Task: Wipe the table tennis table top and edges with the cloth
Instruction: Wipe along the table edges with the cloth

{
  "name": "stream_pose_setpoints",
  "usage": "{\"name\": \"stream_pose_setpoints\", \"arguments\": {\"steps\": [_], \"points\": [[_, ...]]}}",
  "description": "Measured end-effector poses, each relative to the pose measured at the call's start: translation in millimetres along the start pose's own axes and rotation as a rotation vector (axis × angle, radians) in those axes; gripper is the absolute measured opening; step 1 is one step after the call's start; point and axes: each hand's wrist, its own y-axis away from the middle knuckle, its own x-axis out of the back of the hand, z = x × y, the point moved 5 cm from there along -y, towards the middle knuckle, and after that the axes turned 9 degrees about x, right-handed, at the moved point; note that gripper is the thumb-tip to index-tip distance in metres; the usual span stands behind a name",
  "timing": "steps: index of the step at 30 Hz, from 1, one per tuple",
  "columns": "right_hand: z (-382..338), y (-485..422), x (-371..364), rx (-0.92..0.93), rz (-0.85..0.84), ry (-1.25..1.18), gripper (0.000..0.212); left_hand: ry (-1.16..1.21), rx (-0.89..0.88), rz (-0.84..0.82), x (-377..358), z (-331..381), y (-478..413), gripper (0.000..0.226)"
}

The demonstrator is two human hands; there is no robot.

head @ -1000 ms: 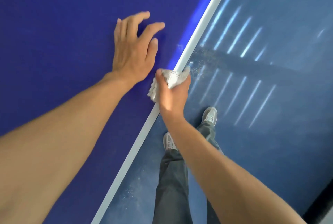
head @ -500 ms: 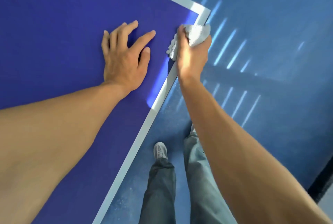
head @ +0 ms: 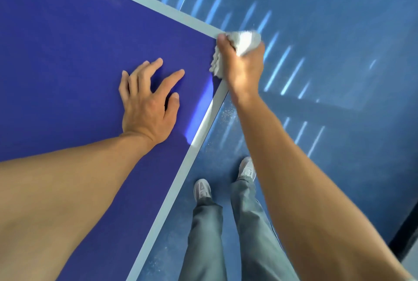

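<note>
The dark blue table tennis table [head: 67, 59] fills the left of the view, with a white line along its side and end edges. My right hand [head: 243, 68] grips a bunched white cloth [head: 245, 39] and holds it on the table's corner, where the two white edges meet. Part of the cloth hangs out below my palm on the table side. My left hand [head: 147, 104] rests flat on the blue top with fingers spread, a short way left of the side edge.
A blue floor [head: 339, 77] with streaks of light lies to the right of the table. My legs in grey trousers and pale shoes [head: 202, 190] stand beside the side edge. A dark strip runs along the bottom right corner.
My right hand slid the cloth forward along the side edge up to the corner. My left hand stayed pressed flat on the top.
</note>
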Motion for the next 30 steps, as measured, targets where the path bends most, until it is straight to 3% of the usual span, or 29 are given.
{"name": "stream_pose_setpoints", "arguments": {"steps": [3,6,13,17,22,28,30], "points": [[-19.9,-38.4,1.3,0.047,-0.067,0.279,0.029,-0.006,0.001,-0.007,0.5,0.0,0.2,0.047],[-22.3,-57.3,1.6,0.047,-0.176,0.385,0.021,0.0,0.002,-0.015,0.3,0.0,0.5,0.047],[-11.1,-37.6,28.1,-0.068,-0.089,0.201,0.019,0.002,-0.014,-0.006,-0.8,-0.2,2.7,0.047],[-12.8,-11.8,52.2,-0.116,-0.146,0.188,0.024,-0.004,0.0,-0.018,-1.2,-2.2,2.7,0.047],[-54.1,13.4,77.3,-0.221,-0.059,-0.106,0.016,0.046,0.048,-0.075,2.9,0.3,-0.7,0.047],[-120.0,31.8,107.3,-0.073,-0.169,0.055,0.034,0.209,0.221,-0.201,29.7,22.8,-13.2,0.036],[-141.2,34.5,115.3,-0.079,-0.137,0.022,0.04,0.428,0.286,-0.282,52.5,47.8,-28.9,0.027]]}}
